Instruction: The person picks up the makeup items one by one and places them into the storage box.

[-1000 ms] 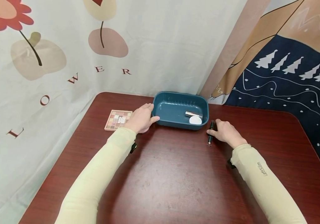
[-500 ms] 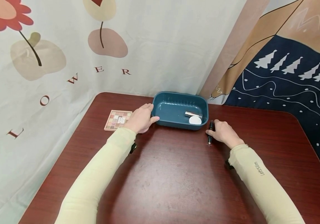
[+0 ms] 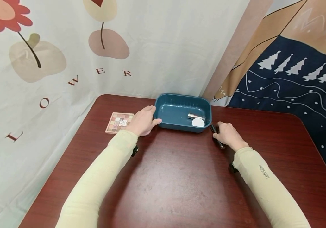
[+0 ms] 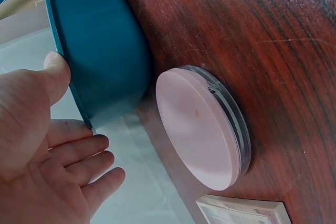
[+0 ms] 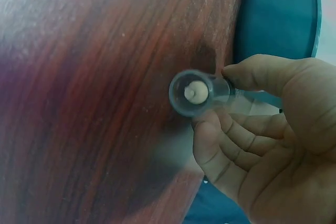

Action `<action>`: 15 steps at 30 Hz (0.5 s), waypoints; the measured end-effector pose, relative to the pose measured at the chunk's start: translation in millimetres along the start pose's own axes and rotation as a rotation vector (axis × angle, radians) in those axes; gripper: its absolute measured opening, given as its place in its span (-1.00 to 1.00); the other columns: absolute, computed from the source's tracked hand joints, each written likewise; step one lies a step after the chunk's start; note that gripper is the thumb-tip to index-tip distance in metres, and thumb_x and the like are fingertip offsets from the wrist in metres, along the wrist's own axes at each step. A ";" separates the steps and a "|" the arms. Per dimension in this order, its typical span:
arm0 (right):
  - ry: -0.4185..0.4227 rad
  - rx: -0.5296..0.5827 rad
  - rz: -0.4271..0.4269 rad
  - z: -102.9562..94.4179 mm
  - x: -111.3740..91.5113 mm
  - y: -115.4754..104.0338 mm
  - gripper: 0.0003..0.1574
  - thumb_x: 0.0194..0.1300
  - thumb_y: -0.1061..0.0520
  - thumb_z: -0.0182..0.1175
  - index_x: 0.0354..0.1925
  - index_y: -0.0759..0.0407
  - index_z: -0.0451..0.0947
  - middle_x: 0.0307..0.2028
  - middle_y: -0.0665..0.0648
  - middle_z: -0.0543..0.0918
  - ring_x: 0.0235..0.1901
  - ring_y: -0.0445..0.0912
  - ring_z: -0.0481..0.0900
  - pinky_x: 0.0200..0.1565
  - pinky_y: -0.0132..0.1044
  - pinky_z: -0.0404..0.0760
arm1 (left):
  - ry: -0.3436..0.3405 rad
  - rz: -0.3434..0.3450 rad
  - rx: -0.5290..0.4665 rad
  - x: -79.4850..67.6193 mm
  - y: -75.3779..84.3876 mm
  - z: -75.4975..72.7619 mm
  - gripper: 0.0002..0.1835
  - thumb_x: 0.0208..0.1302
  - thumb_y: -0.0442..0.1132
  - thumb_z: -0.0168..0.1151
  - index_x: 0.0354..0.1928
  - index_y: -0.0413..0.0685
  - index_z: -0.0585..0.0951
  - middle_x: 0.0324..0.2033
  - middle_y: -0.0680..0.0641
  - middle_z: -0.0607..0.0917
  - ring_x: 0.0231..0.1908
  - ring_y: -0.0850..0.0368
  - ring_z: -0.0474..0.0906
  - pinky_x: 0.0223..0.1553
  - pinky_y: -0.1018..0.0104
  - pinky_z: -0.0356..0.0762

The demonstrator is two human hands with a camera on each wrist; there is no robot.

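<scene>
My left hand (image 3: 142,121) rests at the left corner of a teal plastic basin (image 4: 100,40), with thumb and forefinger touching its rim and the other fingers loosely extended. Below that hand lies a round pink compact (image 4: 194,127) with a clear-edged base, mostly covered in the head view. Just right of the basin, my right hand (image 3: 229,134) pinches a slim black makeup stick (image 3: 218,141) between thumb and fingers. Its clear end (image 5: 185,93) faces the right wrist camera and shows a cream-coloured tip inside. The stick slants, its far end close to the basin's near right corner.
Inside the basin lie a silver tube (image 3: 195,116) and a white disc (image 3: 198,122), both toward the right end. A square eyeshadow palette (image 3: 117,123) sits left of my left hand on the dark red table (image 3: 163,177). Printed curtains (image 3: 166,47) hang behind.
The black stick has turned in my right hand: its near end swung right and its far end left toward the basin. My left hand has stayed at the rim.
</scene>
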State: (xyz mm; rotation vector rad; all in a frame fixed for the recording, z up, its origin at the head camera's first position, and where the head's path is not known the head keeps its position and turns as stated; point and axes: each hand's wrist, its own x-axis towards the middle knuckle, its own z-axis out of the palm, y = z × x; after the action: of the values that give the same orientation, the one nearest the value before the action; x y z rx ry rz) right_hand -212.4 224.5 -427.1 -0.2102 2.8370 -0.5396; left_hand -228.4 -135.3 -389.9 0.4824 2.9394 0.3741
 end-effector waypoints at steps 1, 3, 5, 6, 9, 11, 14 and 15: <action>0.004 0.005 -0.005 -0.3 -0.3 0.3 -0.64 0.33 0.18 0.27 -0.04 0.46 0.51 -0.37 0.31 0.64 -0.43 0.07 0.63 -0.30 -0.08 0.67 | 0.000 0.000 0.000 0.1 0.1 0.1 -0.18 0.56 0.10 0.11 0.56 -0.36 0.19 0.54 -0.29 0.27 0.57 -0.16 0.12 0.57 0.05 0.09; 0.011 0.013 -0.013 -1.0 -1.1 0.9 -0.69 0.33 0.19 0.27 -0.08 0.44 0.53 -0.43 0.27 0.62 -0.48 0.04 0.61 -0.35 -0.13 0.65 | -0.001 0.001 0.001 0.2 0.3 0.3 -0.18 0.56 0.11 0.11 0.56 -0.36 0.18 0.54 -0.29 0.27 0.57 -0.16 0.12 0.57 0.05 0.08; 0.020 0.021 -0.019 -1.4 -1.9 1.4 -0.71 0.34 0.20 0.26 -0.10 0.42 0.55 -0.45 0.24 0.61 -0.49 0.02 0.60 -0.36 -0.15 0.63 | -0.002 0.004 0.003 0.3 0.5 0.2 -0.18 0.56 0.10 0.11 0.56 -0.36 0.18 0.54 -0.30 0.26 0.57 -0.16 0.12 0.57 0.05 0.08; 0.022 0.025 -0.021 -1.6 -2.2 1.6 -0.71 0.35 0.20 0.26 -0.09 0.42 0.56 -0.46 0.24 0.61 -0.49 0.02 0.60 -0.36 -0.15 0.62 | -0.002 0.004 0.003 0.3 0.3 0.3 -0.18 0.56 0.10 0.11 0.56 -0.36 0.18 0.54 -0.30 0.26 0.57 -0.16 0.12 0.57 0.05 0.08; 0.029 0.035 -0.023 -2.5 -2.8 1.8 -0.69 0.36 0.20 0.26 -0.04 0.42 0.58 -0.46 0.23 0.62 -0.48 0.02 0.61 -0.35 -0.14 0.63 | -0.001 0.008 0.005 0.3 -0.2 0.3 -0.18 0.56 0.10 0.12 0.56 -0.37 0.17 0.54 -0.30 0.26 0.57 -0.17 0.12 0.57 0.05 0.08; 0.032 0.038 -0.023 -3.4 -3.1 1.5 -0.68 0.37 0.20 0.25 -0.01 0.42 0.58 -0.46 0.22 0.62 -0.48 0.02 0.61 -0.34 -0.13 0.63 | -0.001 0.010 0.006 0.4 -0.7 0.7 -0.18 0.56 0.09 0.12 0.56 -0.37 0.17 0.54 -0.31 0.26 0.57 -0.17 0.12 0.57 0.05 0.07; 0.044 0.042 -0.027 -5.2 -3.1 1.7 -0.69 0.37 0.20 0.24 -0.02 0.41 0.58 -0.50 0.20 0.61 -0.52 -0.01 0.61 -0.36 -0.13 0.62 | 0.001 0.010 0.002 0.9 -0.9 1.1 -0.18 0.56 0.10 0.11 0.56 -0.37 0.18 0.54 -0.30 0.26 0.56 -0.17 0.12 0.57 0.05 0.08; 0.043 0.049 -0.024 -5.9 -3.1 1.6 -0.69 0.38 0.20 0.24 -0.01 0.42 0.57 -0.50 0.20 0.60 -0.55 -0.02 0.61 -0.38 -0.15 0.63 | 0.001 0.010 0.002 0.9 -1.0 1.2 -0.18 0.56 0.10 0.11 0.56 -0.37 0.18 0.54 -0.30 0.26 0.56 -0.16 0.12 0.57 0.05 0.08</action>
State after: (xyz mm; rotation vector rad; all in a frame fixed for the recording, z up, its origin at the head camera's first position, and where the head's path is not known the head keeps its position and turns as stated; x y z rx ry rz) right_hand -211.2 228.5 -421.7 -0.2267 2.8622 -0.6257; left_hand -229.3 -135.6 -391.5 0.4974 2.9396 0.3728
